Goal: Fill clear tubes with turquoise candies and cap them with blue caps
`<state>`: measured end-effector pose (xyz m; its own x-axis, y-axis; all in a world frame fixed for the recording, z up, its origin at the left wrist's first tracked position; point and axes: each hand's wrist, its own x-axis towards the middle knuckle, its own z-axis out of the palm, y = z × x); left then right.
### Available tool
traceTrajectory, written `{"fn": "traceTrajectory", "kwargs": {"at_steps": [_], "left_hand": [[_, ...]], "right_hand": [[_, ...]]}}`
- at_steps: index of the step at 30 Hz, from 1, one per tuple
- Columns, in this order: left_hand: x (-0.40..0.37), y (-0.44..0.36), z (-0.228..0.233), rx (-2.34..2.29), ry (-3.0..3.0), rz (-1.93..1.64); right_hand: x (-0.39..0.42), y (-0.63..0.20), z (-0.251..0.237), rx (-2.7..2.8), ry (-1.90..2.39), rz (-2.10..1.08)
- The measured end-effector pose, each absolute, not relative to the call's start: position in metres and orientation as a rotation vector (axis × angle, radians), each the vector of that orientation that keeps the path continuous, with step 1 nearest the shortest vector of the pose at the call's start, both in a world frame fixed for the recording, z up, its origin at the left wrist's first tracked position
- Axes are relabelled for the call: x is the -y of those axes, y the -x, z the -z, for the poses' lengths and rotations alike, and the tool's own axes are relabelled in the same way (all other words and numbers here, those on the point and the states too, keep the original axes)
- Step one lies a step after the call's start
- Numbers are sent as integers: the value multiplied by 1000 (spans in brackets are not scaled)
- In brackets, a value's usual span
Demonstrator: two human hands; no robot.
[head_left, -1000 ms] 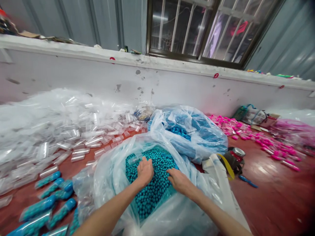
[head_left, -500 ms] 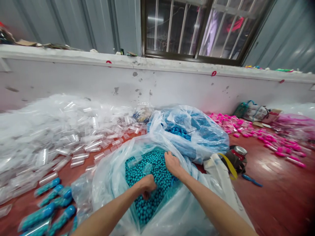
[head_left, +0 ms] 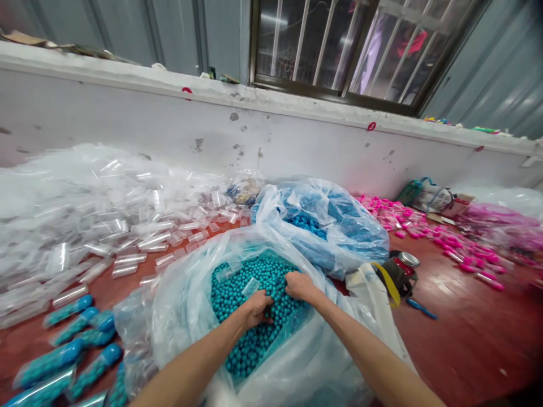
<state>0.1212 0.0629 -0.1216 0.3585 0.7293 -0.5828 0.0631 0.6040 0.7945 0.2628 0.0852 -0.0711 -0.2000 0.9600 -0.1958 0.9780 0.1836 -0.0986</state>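
Small round teal beads [head_left: 250, 353] fill an open clear plastic bag [head_left: 178, 305] on the floor in front of me. My left hand [head_left: 257, 310] is low over the beads, its thumb and fingers apart, with nothing visible between them. My right hand [head_left: 302, 286] is curled at the right side of the beads; its fingertips point down and whatever they hold is hidden. Two clear plastic tubes lie on the beads, one of them a short tube [head_left: 251, 287] just beyond my left hand.
Loose clear tubes [head_left: 146, 240] are heaped on the red floor [head_left: 458, 333] at left. Bead-filled tubes with blue caps [head_left: 102, 362] lie at lower left. Behind stands a bag of blue pieces [head_left: 352, 226]; pink-capped tubes [head_left: 449, 240] and a metal-lidded jar [head_left: 408, 261] are at right.
My left hand has moved up slightly and its fist has loosened, with fingers now apart. My right hand has shifted a little down and stays curled. The view has tilted slightly.
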Motion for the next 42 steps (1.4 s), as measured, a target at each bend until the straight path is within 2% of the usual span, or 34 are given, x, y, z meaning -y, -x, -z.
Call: {"fn": "traceTrajectory", "kwargs": {"at_steps": [7,12,14,18,22,27,30,34,38,42], "left_hand": [[-53,-88,106,-1096,-782,-561],[-39,-71,89,-1098,-799,-624],[-34,-68,87,-1136,-847,-648],[-31,-69,92,-1304,-976,-646],[-33,-70,99,-1385,-957,-528],[-32,-61,102,-1305,-896,-457],[-32,-59,100,-1216,-901,-511],[-30,-62,95,-1129,-936,-633],[-25,-66,91,-1054,-1020,-801],[-22,-66,90,-1125,-1080,-805]], "right_hand": [[-82,-261,67,-2574,-1831,369],[-69,-263,73,-2782,-1562,507],[-68,-262,72,-2753,-1729,485],[-67,-240,69,-2319,-2131,289],[-63,-216,75,-2287,-2071,256],[-62,-224,77,-2366,-2022,336],[-61,-233,75,-2490,-2014,585],[-53,-232,80,-2507,-1971,1393],[-44,-227,86,-2812,-1889,1388],[-38,-223,81,-2773,-1914,1383]]}}
